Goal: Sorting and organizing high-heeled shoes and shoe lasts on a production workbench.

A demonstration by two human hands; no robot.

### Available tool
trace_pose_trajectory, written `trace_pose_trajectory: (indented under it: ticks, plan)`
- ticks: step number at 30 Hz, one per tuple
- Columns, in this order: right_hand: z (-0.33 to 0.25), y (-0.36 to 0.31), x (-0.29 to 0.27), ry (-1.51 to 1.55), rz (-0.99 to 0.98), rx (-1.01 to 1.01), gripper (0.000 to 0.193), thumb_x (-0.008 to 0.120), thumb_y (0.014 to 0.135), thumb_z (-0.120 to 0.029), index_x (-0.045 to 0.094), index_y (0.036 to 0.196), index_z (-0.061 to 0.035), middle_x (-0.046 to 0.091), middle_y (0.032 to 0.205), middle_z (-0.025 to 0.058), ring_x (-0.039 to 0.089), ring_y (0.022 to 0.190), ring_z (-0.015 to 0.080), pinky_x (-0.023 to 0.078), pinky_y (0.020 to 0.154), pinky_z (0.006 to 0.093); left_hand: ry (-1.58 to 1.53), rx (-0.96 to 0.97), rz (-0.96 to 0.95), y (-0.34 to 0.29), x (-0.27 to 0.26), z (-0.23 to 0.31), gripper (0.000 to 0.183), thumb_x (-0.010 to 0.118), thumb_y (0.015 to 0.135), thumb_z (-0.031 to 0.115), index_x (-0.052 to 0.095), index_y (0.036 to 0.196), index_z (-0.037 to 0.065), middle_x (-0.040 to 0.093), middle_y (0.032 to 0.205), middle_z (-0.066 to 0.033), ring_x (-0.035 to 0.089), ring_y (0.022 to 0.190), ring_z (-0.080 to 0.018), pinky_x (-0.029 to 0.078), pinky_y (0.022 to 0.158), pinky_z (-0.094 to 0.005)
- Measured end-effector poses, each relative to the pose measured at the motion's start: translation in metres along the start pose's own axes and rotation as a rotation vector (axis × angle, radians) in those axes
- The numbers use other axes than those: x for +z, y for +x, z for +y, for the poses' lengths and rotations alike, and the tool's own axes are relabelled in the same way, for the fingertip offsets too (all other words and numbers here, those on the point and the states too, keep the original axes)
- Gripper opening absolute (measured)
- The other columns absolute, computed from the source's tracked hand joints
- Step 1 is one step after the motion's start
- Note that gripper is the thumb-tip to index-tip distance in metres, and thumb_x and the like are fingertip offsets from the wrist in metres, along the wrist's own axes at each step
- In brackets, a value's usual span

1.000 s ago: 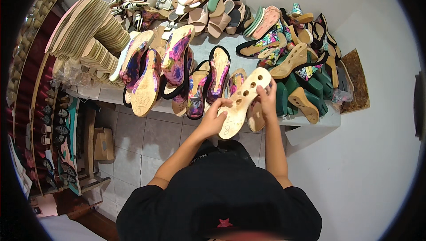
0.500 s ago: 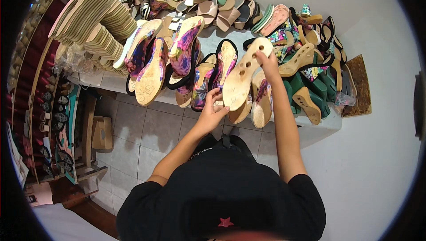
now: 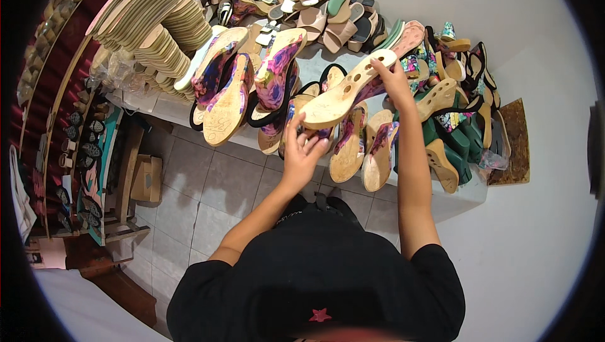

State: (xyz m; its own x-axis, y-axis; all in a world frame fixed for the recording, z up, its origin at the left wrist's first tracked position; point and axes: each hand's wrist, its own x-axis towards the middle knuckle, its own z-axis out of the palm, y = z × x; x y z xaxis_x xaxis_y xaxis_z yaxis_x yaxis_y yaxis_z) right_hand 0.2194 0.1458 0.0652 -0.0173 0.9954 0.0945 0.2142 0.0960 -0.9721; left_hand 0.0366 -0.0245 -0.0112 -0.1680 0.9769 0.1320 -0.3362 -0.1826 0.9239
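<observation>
The left forearm rises from the lower edge at a slant toward the right, ending in the left hand [image 3: 304, 153], palm turned up, with one raised fingertip at the broad end of a pale wooden wedge sole pierced by round holes [image 3: 337, 99]. The right forearm runs nearly straight up to the right hand [image 3: 392, 83], bent inward over the sole's heel end.

The left grip is loose, its fingers half curled and spread; whether it bears on the sole, I cannot tell. The right grip is closed firmly around the heel end, holding the sole tilted above the front of the white table [image 3: 315, 58].

Dark handwriting marks the upturned tan bottom of a purple floral wedge sandal [image 3: 228, 115]. Small white lettering shows at the waist of the black clothing [image 3: 315, 260], and a red star-shaped emblem [image 3: 320, 315] sits below on black fabric.
</observation>
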Motion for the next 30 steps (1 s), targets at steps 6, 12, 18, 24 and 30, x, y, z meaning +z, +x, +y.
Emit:
trace_pose_trajectory:
  ticks: [6, 12, 18, 24, 30]
  plan:
    - [0.018, -0.029, -0.05, 0.508, -0.358, 0.125, 0.055, 0.07, 0.077, -0.014, 0.042, 0.123, -0.0033, 0.058, 0.101, 0.0053, 0.057, 0.088, 0.0117, 0.046, 0.072, 0.026, 0.106, 0.301, 0.081, 0.059, 0.011, 0.022, 0.071, 0.058, 0.085, -0.001, 0.014, 0.139, 0.008, 0.025, 0.137, -0.0156, 0.039, 0.122, -0.0273, 0.039, 0.1, -0.0375]
    - [0.016, -0.066, -0.033, 0.525, -0.258, -0.15, 0.054, 0.074, 0.069, -0.005, 0.046, 0.115, -0.0064, 0.059, 0.108, 0.0089, 0.059, 0.093, 0.016, 0.05, 0.08, 0.0282, 0.019, 0.21, -0.057, 0.091, 0.008, 0.038, 0.06, 0.052, 0.087, -0.001, 0.019, 0.138, 0.004, 0.029, 0.137, -0.0158, 0.041, 0.123, -0.0263, 0.038, 0.099, -0.0348]
    - [0.031, -0.094, 0.013, 0.372, 0.033, -0.21, 0.052, 0.081, 0.065, -0.01, 0.048, 0.104, -0.0036, 0.052, 0.119, 0.0134, 0.053, 0.105, 0.0199, 0.045, 0.089, 0.0306, 0.117, 0.221, 0.04, 0.07, -0.02, 0.047, 0.027, 0.047, 0.09, 0.0, 0.045, 0.117, -0.001, 0.051, 0.116, -0.0121, 0.054, 0.109, -0.0193, 0.043, 0.092, -0.0314]
    - [0.051, -0.1, 0.061, 0.179, 0.221, -0.331, 0.056, 0.083, 0.066, -0.017, 0.045, 0.104, -0.0014, 0.053, 0.118, 0.0174, 0.054, 0.106, 0.0228, 0.046, 0.089, 0.0324, 0.193, 0.222, 0.116, 0.039, -0.049, 0.029, 0.014, 0.048, 0.09, 0.0, 0.055, 0.102, -0.003, 0.06, 0.099, -0.0079, 0.059, 0.091, -0.0133, 0.046, 0.084, -0.0261]
    - [0.02, -0.119, 0.082, -0.007, 0.129, -0.276, 0.056, 0.081, 0.065, -0.022, 0.054, 0.108, 0.0007, 0.058, 0.109, 0.0159, 0.058, 0.098, 0.0248, 0.045, 0.083, 0.034, 0.558, 0.138, 0.027, 0.008, -0.058, 0.024, 0.023, 0.053, 0.084, 0.001, 0.057, 0.107, -0.002, 0.06, 0.102, -0.0106, 0.06, 0.093, -0.0172, 0.047, 0.083, -0.0288]
